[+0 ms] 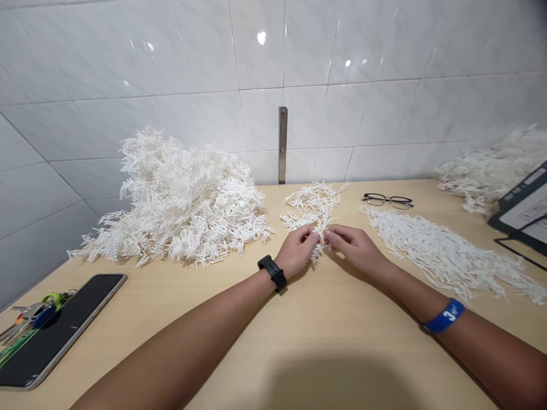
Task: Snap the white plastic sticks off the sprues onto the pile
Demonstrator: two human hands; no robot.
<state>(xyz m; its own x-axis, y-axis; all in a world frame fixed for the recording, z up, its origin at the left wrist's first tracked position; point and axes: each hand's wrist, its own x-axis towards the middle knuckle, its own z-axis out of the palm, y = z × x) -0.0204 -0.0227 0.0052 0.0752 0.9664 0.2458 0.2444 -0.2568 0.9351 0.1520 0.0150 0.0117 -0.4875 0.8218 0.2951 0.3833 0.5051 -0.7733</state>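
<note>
My left hand [298,249], with a black watch on its wrist, pinches white strands at the middle of the wooden table [273,341]. Close to its right, my right hand [352,247] has thumb and forefinger pressed together beside the same strands; what they hold is too small to make out. A small loose heap of white strands [314,199] lies just behind both hands. To the left rises a large tangled pile of white strands [183,199]. Right of my right hand, a long flat bundle of white strands [444,250] stretches toward the table's right side.
Black-framed glasses [388,200] lie behind the flat bundle. Another white pile [499,165] and a dark-edged box-like object [525,210] stand at the far right. A phone [64,330] with keys [36,310] on it sits at the left. A tiled wall [384,114] closes the back.
</note>
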